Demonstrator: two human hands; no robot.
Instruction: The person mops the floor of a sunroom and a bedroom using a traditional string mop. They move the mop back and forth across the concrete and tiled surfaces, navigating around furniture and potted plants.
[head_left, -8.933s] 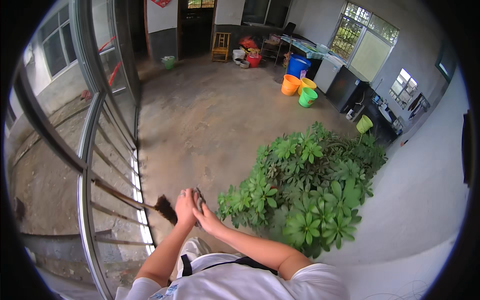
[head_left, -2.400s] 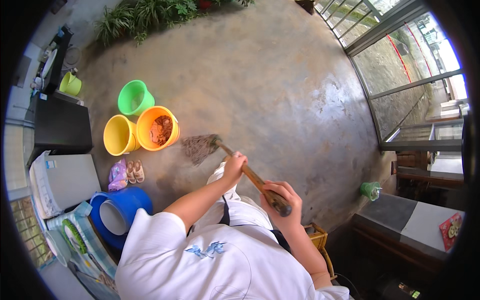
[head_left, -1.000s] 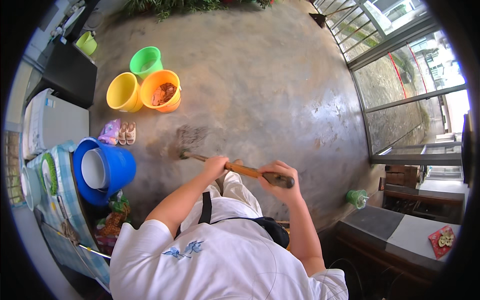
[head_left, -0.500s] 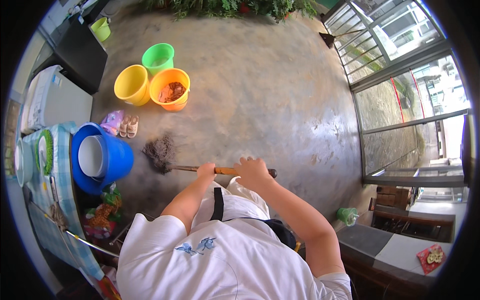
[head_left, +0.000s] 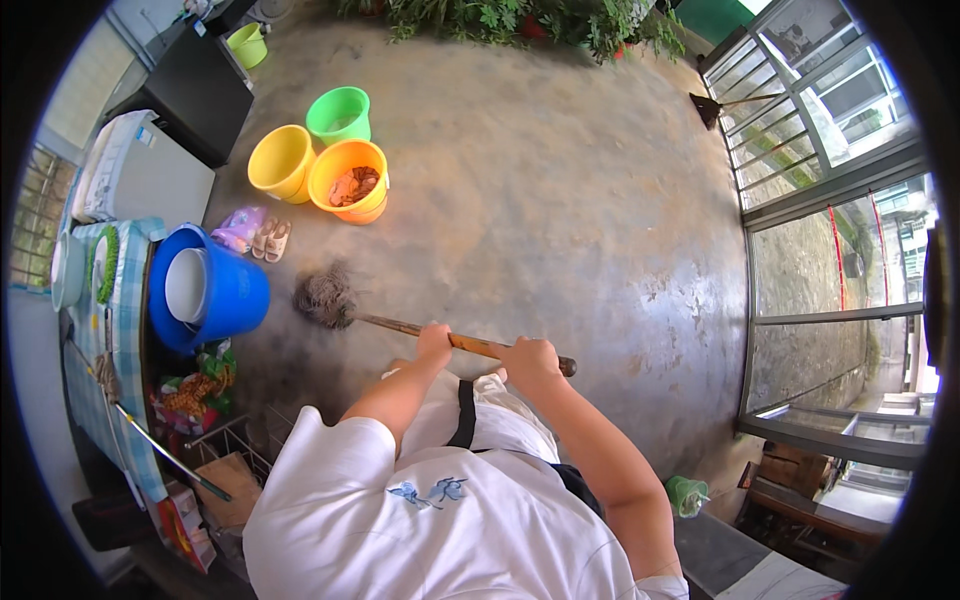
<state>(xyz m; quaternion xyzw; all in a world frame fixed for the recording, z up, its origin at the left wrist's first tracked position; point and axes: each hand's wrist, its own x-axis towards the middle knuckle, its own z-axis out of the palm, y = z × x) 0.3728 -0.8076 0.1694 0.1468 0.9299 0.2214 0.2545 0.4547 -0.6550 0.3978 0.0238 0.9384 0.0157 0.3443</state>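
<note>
Both of my hands are wrapped round the wooden handle of a mop. My left hand grips it partway down the shaft. Close to the dark top end, my right hand is closed on it. The grey string mop head rests on the floor to the left, slightly blurred. Beyond the mop head are a pair of pale slippers and a purple plastic bag.
Farther off stand a yellow bucket, a green bucket and an orange bucket with brownish cloth inside. A large blue tub is at the left beside a checked table. Glazed doors line the right side.
My right hand has closed from loosely spread fingers into a grip on the handle. The handle is more slanted, its top end nearer me. The whole view has turned somewhat.
</note>
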